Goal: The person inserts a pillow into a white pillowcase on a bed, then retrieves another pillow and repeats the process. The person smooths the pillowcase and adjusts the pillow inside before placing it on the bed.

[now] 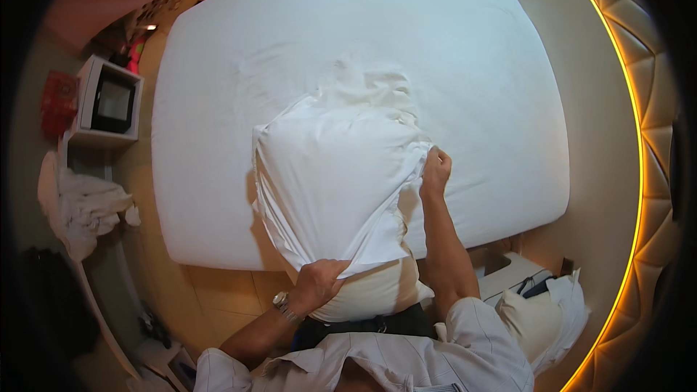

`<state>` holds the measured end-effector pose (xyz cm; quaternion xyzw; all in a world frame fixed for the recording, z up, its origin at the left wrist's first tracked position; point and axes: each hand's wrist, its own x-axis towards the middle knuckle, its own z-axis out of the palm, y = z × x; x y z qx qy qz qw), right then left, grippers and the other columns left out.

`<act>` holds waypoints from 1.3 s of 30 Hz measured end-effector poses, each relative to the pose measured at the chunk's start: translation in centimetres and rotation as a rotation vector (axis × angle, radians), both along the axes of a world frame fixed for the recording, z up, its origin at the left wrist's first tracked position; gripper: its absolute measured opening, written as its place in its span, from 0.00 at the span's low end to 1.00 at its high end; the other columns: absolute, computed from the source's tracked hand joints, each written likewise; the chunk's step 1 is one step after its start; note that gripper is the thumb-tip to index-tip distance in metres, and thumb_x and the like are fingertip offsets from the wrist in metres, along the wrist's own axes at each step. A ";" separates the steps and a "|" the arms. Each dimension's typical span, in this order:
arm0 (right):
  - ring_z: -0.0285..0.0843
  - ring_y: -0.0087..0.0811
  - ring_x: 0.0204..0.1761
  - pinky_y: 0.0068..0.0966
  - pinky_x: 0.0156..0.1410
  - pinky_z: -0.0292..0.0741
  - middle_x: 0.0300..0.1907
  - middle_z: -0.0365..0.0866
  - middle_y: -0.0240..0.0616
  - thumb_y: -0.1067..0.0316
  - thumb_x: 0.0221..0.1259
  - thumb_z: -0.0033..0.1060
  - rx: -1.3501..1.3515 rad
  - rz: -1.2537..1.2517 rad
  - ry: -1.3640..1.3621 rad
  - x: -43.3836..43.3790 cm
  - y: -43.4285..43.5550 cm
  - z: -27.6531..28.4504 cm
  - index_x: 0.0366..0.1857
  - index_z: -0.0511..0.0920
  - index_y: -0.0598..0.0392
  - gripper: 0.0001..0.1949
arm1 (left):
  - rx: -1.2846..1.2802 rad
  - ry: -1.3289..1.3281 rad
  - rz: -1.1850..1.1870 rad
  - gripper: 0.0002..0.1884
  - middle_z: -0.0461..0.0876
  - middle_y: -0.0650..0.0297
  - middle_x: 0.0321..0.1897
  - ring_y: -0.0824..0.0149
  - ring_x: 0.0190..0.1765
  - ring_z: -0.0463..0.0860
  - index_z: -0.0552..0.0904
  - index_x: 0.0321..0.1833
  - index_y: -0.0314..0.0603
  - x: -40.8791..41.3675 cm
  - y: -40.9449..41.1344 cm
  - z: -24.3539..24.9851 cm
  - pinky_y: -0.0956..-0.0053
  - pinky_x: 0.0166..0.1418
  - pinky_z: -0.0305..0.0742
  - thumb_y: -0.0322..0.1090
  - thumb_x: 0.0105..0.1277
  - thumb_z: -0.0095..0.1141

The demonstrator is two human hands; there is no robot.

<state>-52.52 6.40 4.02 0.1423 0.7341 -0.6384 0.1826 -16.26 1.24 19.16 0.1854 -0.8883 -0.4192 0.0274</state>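
Note:
A white pillowcase is stretched between my hands, over the near part of the bed. My left hand, with a metal watch on its wrist, grips the near edge of the case. Higher up and to the right, my right hand pinches a corner of the cloth. Below the case the cream end of a pillow shows against my waist; the rest of it is hidden under the white fabric. Rumpled folds lie on the sheet just beyond.
The bed bears a white fitted sheet. To the right rises a padded wall panel edged by a glowing strip. Another pillow rests at lower right. On the left are a white cabinet and crumpled white cloth.

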 end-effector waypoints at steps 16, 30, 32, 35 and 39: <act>0.76 0.22 0.42 0.24 0.49 0.76 0.38 0.83 0.31 0.74 0.77 0.59 0.085 0.975 0.322 14.0 7.0 4.2 0.51 0.84 0.59 0.07 | -0.161 0.136 0.941 0.22 0.82 0.44 0.60 0.43 0.61 0.84 0.78 0.70 0.36 5.7 -12.8 -17.0 0.54 0.66 0.82 0.30 0.74 0.58; 0.73 0.17 0.39 0.20 0.44 0.73 0.38 0.81 0.25 0.72 0.78 0.59 0.156 0.926 0.048 10.6 9.3 6.4 0.54 0.83 0.58 0.08 | 0.669 0.047 0.933 0.15 0.82 0.73 0.32 0.78 0.36 0.77 0.87 0.47 0.37 5.2 -16.2 -18.2 0.74 0.42 0.76 0.41 0.84 0.54; 0.75 0.18 0.40 0.22 0.45 0.75 0.38 0.83 0.27 0.73 0.77 0.59 0.142 0.924 0.038 10.1 9.3 7.1 0.54 0.83 0.59 0.09 | 0.856 0.196 0.951 0.15 0.81 0.73 0.30 0.78 0.35 0.76 0.86 0.45 0.37 5.6 -16.3 -16.2 0.74 0.41 0.75 0.41 0.83 0.55; 0.80 0.24 0.41 0.26 0.49 0.78 0.39 0.86 0.34 0.74 0.75 0.60 0.314 1.040 0.304 9.4 9.3 8.8 0.52 0.84 0.59 0.08 | 0.544 0.135 0.851 0.15 0.80 0.73 0.30 0.78 0.36 0.75 0.83 0.37 0.39 8.3 -14.8 -12.6 0.74 0.40 0.75 0.42 0.81 0.59; 0.85 0.41 0.47 0.32 0.53 0.80 0.44 0.86 0.43 0.81 0.65 0.62 0.281 1.232 0.528 10.3 11.7 3.8 0.46 0.84 0.56 0.09 | 1.022 -0.203 1.168 0.13 0.85 0.65 0.32 0.70 0.32 0.82 0.86 0.43 0.37 14.1 -3.1 -20.0 0.71 0.34 0.77 0.39 0.80 0.56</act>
